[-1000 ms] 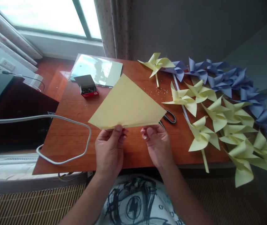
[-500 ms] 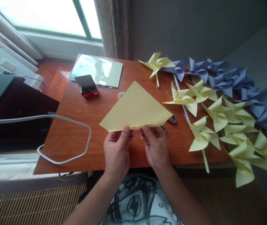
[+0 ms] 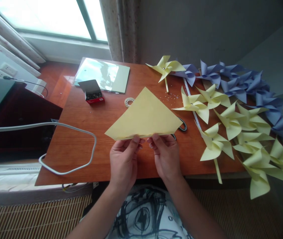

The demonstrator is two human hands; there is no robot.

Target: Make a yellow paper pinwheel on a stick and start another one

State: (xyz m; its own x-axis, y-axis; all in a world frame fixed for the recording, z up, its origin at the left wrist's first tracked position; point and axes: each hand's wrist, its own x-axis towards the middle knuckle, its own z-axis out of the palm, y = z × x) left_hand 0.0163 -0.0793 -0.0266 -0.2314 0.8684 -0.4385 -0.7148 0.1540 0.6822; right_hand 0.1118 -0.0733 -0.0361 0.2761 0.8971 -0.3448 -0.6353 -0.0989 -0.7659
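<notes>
A sheet of yellow paper [image 3: 145, 114] is held up over the table, its near edge rolled or folded over and its far corner pointing away from me. My left hand [image 3: 125, 159] pinches that near edge left of centre, thumb on top and fingers beneath. Just to the right, my right hand [image 3: 165, 154] grips the same edge in the same way. Behind the paper lie a white tape roll [image 3: 129, 102] and the dark handles of what look like scissors [image 3: 182, 124], both partly covered by the sheet.
Yellow pinwheels [image 3: 213, 142] and purple pinwheels [image 3: 211, 74] crowd the table's right side. An open small box [image 3: 94, 96] of metal bits sits before a glossy paper pack [image 3: 111, 78]. A white cable [image 3: 94, 146] loops over the left part of the wooden table [image 3: 74, 116].
The paper has shifted slightly, its far corner moving a little right and more of the tape roll showing. Both hands keep their hold on the near edge.
</notes>
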